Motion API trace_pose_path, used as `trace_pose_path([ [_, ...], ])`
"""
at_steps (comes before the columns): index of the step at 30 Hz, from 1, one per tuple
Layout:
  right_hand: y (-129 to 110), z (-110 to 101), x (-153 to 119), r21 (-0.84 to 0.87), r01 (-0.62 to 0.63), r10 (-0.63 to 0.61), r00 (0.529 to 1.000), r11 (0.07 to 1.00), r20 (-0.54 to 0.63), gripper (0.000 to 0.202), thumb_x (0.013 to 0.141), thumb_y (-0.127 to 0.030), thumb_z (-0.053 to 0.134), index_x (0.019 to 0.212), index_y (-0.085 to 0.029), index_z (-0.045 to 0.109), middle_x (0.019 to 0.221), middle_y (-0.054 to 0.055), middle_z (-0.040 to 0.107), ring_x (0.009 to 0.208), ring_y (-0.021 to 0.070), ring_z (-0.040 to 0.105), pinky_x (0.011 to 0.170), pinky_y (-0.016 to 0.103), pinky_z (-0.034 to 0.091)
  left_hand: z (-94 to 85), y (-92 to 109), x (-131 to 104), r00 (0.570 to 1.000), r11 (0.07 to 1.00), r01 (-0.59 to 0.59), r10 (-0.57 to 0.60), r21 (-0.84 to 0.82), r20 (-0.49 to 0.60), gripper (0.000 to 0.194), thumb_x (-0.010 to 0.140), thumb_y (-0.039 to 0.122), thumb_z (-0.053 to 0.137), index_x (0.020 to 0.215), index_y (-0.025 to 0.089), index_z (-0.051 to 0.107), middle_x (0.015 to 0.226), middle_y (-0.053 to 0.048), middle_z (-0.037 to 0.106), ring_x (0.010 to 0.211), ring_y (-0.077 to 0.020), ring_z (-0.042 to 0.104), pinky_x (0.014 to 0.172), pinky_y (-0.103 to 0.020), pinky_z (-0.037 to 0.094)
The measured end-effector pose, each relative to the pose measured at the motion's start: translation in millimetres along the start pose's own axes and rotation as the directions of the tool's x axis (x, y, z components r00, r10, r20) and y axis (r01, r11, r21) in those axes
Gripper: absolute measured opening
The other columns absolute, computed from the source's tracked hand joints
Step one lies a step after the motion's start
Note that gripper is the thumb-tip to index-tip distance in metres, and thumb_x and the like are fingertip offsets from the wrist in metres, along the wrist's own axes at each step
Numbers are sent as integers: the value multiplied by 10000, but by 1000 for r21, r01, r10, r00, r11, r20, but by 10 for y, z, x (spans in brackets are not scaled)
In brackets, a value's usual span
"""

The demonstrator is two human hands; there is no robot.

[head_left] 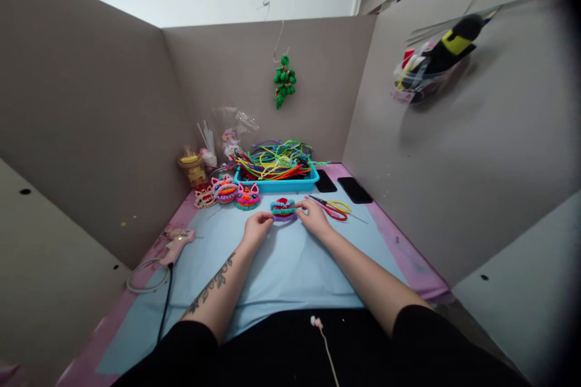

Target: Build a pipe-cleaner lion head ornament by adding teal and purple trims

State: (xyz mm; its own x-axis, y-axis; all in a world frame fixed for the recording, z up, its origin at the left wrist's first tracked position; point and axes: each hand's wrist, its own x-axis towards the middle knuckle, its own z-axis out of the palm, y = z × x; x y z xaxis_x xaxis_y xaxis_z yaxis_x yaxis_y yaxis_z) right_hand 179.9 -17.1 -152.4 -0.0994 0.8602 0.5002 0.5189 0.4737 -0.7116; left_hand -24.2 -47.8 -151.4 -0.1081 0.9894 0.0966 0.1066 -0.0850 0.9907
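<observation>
Between my hands sits a small pipe-cleaner figure (282, 207) in teal and red, with a purple pipe cleaner (285, 219) curving along its lower edge. My left hand (258, 226) pinches at the left end of that purple strip. On the other side, my right hand (313, 218) has its thumb and fingers closed at the figure's right edge. The fingertips partly cover the ends of the piece. Just right of my right hand lie scissors (334, 208) with red and yellow handles.
Behind is a blue tray (278, 186) heaped with coloured pipe cleaners. Several finished animal-face figures (247, 196) stand at left, near a drink cup (193, 170). A pink glue gun (178, 246) with its cable lies left. Two phones (354, 190) lie right. Grey panels enclose the table.
</observation>
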Motion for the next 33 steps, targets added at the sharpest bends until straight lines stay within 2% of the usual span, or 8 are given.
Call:
trace_pose_path([
  [5,34,170,236,-53,2,-1,1000,999,15,344,665,-96,530,964,-216,651,1024,66,621,1031,237,532,963,417,395,154,0,119,999,999,25,-24,-32,45,228,486,164,757,666,147,618,507,24,582,463,-106,492,489,-226,365],
  [8,106,291,248,-68,-26,27,1000,997,8,505,618,-37,469,1072,-202,616,1135,91,582,1117,242,496,992,420,382,235,-2,170,996,997,16,-9,-78,93,281,451,145,777,624,157,555,485,50,545,450,-87,467,482,-214,349],
  [11,164,347,215,-64,-13,17,998,998,57,634,564,-21,481,1162,-207,580,1260,91,522,1213,248,438,1041,424,342,256,7,156,985,991,17,6,-134,172,296,461,176,794,633,154,554,496,53,541,460,-83,470,495,-213,355],
  [16,141,321,202,-14,16,-13,986,1000,166,625,623,-109,574,1237,-227,549,1371,90,430,1294,260,366,1081,420,292,214,42,114,977,969,56,-4,-239,213,350,462,223,829,725,142,614,592,31,595,539,-83,514,560,-214,384],
  [20,79,306,218,104,-5,-17,978,995,207,552,616,-141,625,1163,-210,596,1254,99,514,1195,252,463,1033,398,348,211,24,101,973,938,144,-76,-315,218,411,503,323,826,820,123,658,622,-3,630,537,-97,534,563,-235,401],
  [24,80,314,230,154,-46,25,990,987,140,428,637,-155,611,1061,-210,608,1093,66,591,1071,221,526,987,395,383,233,-40,77,977,904,185,-128,-386,169,382,551,367,806,802,123,653,562,10,604,489,-93,516,532,-239,395],
  [29,163,296,227,269,-146,129,988,952,80,345,710,-261,593,1046,-193,564,1021,51,625,945,202,583,870,384,464,233,-55,87,978,851,205,-156,-484,141,343,566,330,812,792,144,633,703,-37,672,692,-159,627,686,-283,473],
  [33,171,274,195,367,-177,133,981,913,144,338,733,-299,592,1050,-183,575,994,54,655,853,182,624,774,343,510,232,-2,97,965,807,253,-170,-533,201,334,601,316,802,834,152,628,806,-75,693,816,-209,653,800,-358,489],
])
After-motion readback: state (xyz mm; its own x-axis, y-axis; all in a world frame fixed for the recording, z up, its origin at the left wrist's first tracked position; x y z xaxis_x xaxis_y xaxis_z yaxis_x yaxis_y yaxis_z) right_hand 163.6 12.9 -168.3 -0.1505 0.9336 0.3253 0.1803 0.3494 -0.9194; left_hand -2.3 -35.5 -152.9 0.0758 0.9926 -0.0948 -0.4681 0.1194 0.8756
